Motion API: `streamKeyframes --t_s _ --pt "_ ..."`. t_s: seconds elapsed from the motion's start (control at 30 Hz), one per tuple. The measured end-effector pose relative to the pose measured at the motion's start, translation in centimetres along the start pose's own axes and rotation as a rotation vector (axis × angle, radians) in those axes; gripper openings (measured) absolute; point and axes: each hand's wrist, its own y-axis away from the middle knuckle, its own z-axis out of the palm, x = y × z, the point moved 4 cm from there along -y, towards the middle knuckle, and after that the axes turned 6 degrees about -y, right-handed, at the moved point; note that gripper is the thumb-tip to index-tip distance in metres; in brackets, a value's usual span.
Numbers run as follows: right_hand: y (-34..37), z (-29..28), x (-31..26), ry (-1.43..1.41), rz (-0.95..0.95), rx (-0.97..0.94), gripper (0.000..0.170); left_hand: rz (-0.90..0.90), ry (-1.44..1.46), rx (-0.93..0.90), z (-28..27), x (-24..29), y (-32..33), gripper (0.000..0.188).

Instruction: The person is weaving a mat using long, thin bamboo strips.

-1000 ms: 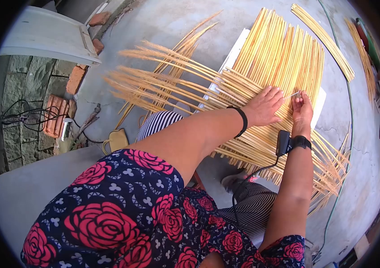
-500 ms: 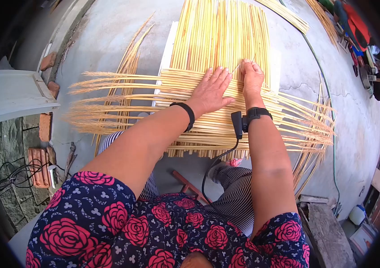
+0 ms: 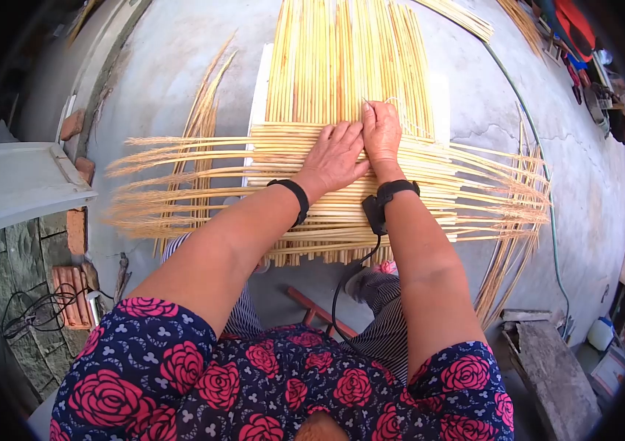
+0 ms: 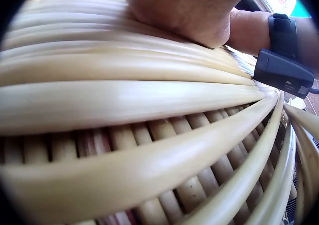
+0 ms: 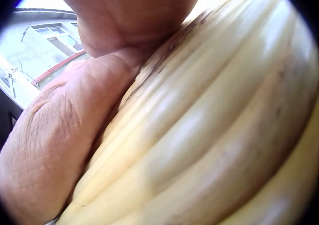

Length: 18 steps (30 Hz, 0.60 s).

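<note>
Grey concrete floor [image 3: 158, 88], bricks [image 3: 77, 230] at edge; hands [image 3: 334, 156] on crossed stalks [image 3: 437, 170].

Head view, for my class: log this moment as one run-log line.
left hand: rests on crosswise stalks | right hand: at their far edge, grip unclear | lengthwise stalks: beneath crosswise stalks

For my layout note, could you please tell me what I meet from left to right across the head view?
Ribbed reddish brick, feathery stalk tips, left hand, right hand, green hose, white plastic jug.
</note>
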Motion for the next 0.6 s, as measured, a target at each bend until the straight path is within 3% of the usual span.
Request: streamKeyframes --t_s 0.3,0.5,0.6 --pt "-0.1 0.4 0.1 0.067 -0.073 -0.019 0.012 0.009 0.111 0.170 1.0 -1.2 -0.1 0.036" --pt "-0.1 0.3 0.4 0.135 -0.126 -0.014 0.012 0.072 0.094 0.345 1.6 -1.5 0.3 0.035" --pt "-0.3 0.7 0.2 0.190 -0.126 -0.069 0.012 0.102 0.129 0.050 0.7 -1.9 -0.9 0.030"
